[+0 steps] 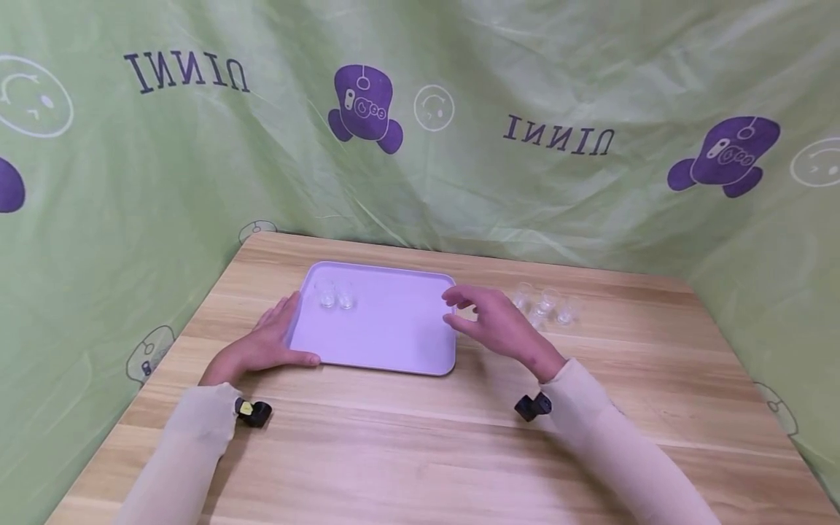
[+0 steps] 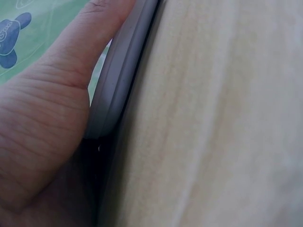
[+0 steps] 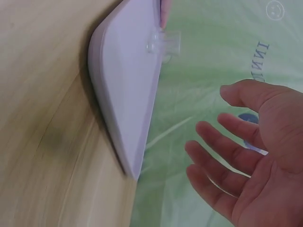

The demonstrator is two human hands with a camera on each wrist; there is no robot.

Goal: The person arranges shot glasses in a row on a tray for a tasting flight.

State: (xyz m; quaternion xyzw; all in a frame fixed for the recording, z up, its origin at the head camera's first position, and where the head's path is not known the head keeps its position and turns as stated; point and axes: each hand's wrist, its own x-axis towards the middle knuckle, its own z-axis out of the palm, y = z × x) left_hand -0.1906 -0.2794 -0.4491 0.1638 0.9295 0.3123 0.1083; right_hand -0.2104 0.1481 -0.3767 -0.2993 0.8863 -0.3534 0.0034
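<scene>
A light purple tray (image 1: pixel 387 321) lies flat on the wooden table, with two small clear glasses (image 1: pixel 336 294) standing near its left end. My left hand (image 1: pixel 269 343) rests against the tray's front left corner, thumb along the front edge and fingers straight up the left side. In the left wrist view the thumb (image 2: pixel 90 38) touches the tray's rim (image 2: pixel 120 71). Over the tray's right edge hovers my right hand (image 1: pixel 492 317), fingers loosely bent and nothing between them. The right wrist view shows its palm (image 3: pixel 279 156) bare and fingers spread.
Several more small clear glasses (image 1: pixel 543 306) stand grouped on the table, right of the tray and just beyond my right hand. Green printed cloth (image 1: pixel 420 182) hangs behind the table's far edge and along both sides.
</scene>
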